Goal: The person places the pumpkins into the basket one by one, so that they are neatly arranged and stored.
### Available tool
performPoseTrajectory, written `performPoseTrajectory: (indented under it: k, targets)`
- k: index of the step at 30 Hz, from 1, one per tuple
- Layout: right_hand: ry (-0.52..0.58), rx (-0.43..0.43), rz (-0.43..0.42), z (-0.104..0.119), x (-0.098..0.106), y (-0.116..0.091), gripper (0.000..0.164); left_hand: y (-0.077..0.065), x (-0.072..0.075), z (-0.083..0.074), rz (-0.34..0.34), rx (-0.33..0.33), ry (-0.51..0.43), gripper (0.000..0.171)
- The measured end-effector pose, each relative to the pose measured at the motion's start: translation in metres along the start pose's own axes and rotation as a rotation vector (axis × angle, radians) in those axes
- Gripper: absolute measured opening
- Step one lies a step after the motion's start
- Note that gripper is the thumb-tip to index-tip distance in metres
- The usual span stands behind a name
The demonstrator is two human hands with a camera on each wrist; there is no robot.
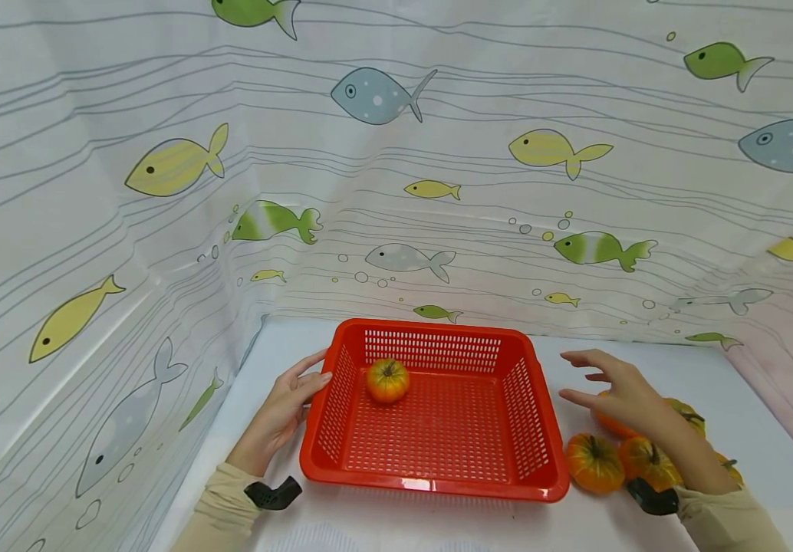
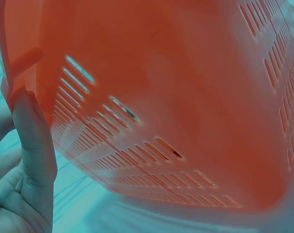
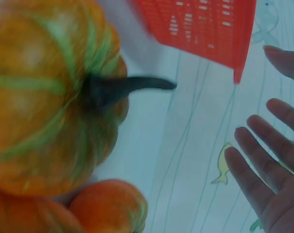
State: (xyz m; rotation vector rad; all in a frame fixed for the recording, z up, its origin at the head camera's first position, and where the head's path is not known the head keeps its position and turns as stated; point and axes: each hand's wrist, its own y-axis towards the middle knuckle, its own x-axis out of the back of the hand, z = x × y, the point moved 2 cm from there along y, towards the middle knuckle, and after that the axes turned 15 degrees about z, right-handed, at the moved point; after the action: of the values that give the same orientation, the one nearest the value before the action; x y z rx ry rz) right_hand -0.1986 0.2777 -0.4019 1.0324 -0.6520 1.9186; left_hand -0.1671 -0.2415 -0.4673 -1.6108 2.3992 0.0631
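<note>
Your sleeves (image 1: 220, 506) lie nearest the head camera, at seven and five o'clock, with the red basket (image 1: 369, 477) beyond them on the worktop (image 1: 748, 406). One pumpkin (image 1: 388, 387) sits inside it, towards its ten o'clock corner; the loose pumpkins (image 1: 595, 464), at least five, lie bunched at four o'clock, just beside the basket, though you can't tell whether any touches it. Watch your right forearm (image 1: 693, 452): it hangs over that bunch, so a low sweep could knock one and set it rolling, since round sides do little to stop it. Lifting the basket's rim at nine o'clock alone would likely tilt it and send the lone pumpkin across the floor of the basket. Your left grip (image 1: 282, 410) pinches that rim, thumb over the top and fingers against the outside. Your right grip (image 1: 620, 387) is spread moderately, thumb well apart from gently bent fingers, holding nothing; its fingertips stand clear of the basket and, as far as the views show, touch no pumpkin.
</note>
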Motion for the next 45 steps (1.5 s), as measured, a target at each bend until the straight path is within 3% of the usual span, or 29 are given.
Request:
performPoseTrajectory:
  k: [8, 15, 21, 31, 45]
  targets:
    - [0.071, -0.21, 0.122, -0.026, 0.01, -0.019, 0.076, 0.0, -0.001, 0.0, -0.001, -0.011, 0.006, 0.062]
    - [0.016, -0.251, 0.156, -0.06, 0.005, -0.028, 0.074, 0.0, 0.0, 0.002, -0.009, 0.005, -0.025, 0.06]
    - [0.004, -0.288, 0.164, -0.076, 0.002, -0.031, 0.078, 0.0, 0.001, 0.002, -0.003, 0.005, -0.033, 0.059]
    - [0.084, -0.352, 0.268, -0.088, -0.003, -0.031, 0.082, 0.0, 0.001, 0.003, -0.001, 0.001, -0.027, 0.06]
    - [0.063, -0.41, 0.293, -0.094, -0.008, -0.029, 0.09, 0.0, 0.001, 0.004, -0.006, -0.008, -0.033, 0.059]
